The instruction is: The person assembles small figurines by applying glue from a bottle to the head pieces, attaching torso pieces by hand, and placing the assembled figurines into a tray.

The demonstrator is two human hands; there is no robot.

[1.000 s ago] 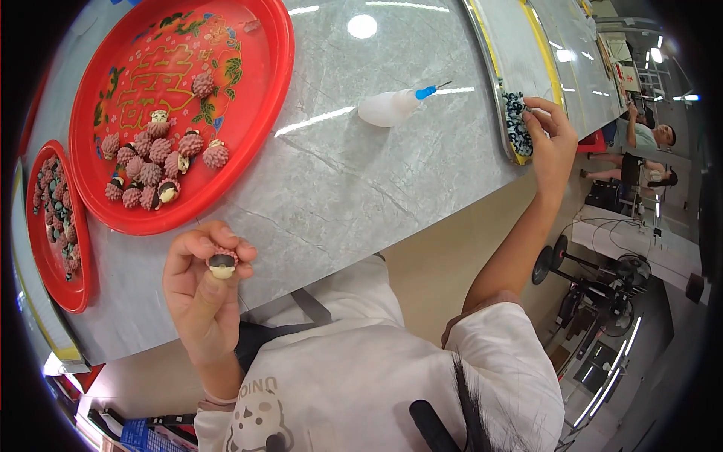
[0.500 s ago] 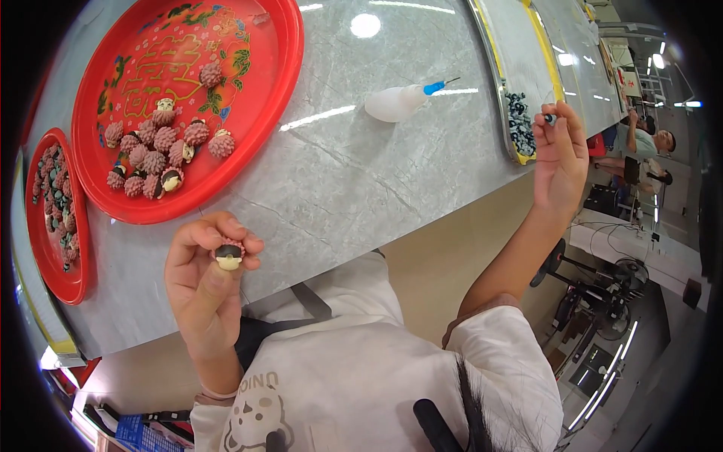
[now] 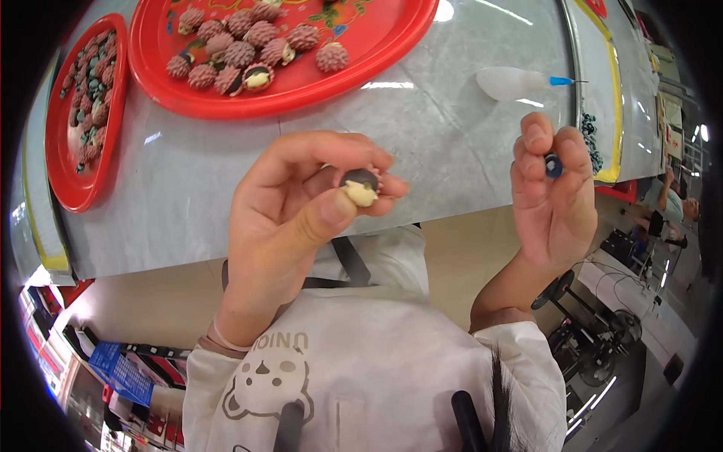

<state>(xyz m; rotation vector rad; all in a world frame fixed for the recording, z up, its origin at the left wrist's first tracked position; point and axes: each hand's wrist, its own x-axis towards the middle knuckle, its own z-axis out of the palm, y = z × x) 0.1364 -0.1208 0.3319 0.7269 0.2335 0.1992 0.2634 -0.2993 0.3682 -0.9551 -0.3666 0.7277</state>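
Between thumb and fingers, my left hand pinches a small figurine head with a pale face, a dark band above it and pink bumpy edging. My right hand is raised at the right and grips a tiny dark blue round piece with a pale spot. The two hands are apart, both near the table's front edge. Beyond my left hand, a large red tray bears several similar pink bumpy heads, some with pale faces showing.
A smaller red tray at the far left is filled with pink and dark green pieces. A white squeeze bottle with a blue needle tip lies on the grey table. Small dark pieces sit in a yellow-edged tray at right.
Both hands have come closer together, the left moving right with the figurine head and the right bringing the dark piece down. The view has shifted, so the trays and bottle appear higher and further right.
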